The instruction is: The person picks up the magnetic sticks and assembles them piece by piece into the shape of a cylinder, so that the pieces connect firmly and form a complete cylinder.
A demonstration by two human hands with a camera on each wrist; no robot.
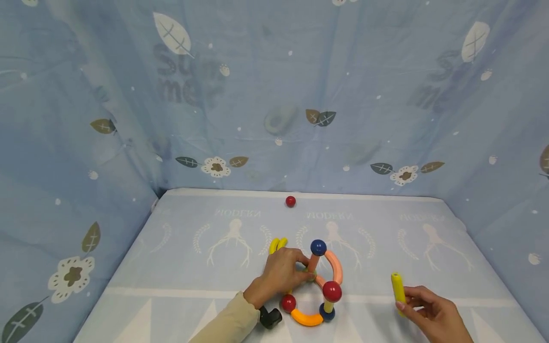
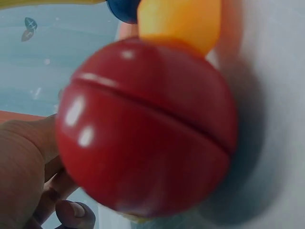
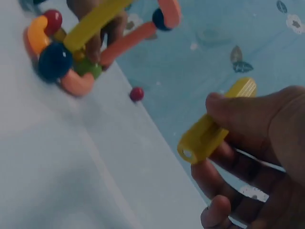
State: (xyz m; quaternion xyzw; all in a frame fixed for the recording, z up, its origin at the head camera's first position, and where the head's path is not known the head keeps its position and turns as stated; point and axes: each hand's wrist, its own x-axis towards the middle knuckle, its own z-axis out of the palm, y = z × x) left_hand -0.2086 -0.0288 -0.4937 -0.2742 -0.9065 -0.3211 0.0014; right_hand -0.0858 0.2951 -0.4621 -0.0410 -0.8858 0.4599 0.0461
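My left hand (image 1: 283, 274) pinches the built ball-and-stick magnetic toy at the foot of its salmon stick (image 1: 314, 263), where a green ball (image 3: 91, 70) shows in the right wrist view. A blue ball (image 1: 318, 247) tops that stick, and a curved salmon piece (image 1: 337, 267) joins it. The lower ring has an orange curved piece (image 1: 307, 319) between a red ball (image 1: 288, 303) and a blue ball (image 1: 327, 312). A short yellow stick rises from this blue ball to another red ball (image 1: 332, 291). Off to the right, my right hand (image 1: 435, 312) holds a yellow stick (image 1: 397, 287) between thumb and fingers, apart from the toy.
A loose red ball (image 1: 290, 201) lies near the table's back edge. Yellow curved pieces (image 1: 277, 245) are just beyond my left hand. A black object (image 1: 270, 318) shows beside the left sleeve. Blue patterned cloth (image 1: 274, 95) walls the table on its back and sides.
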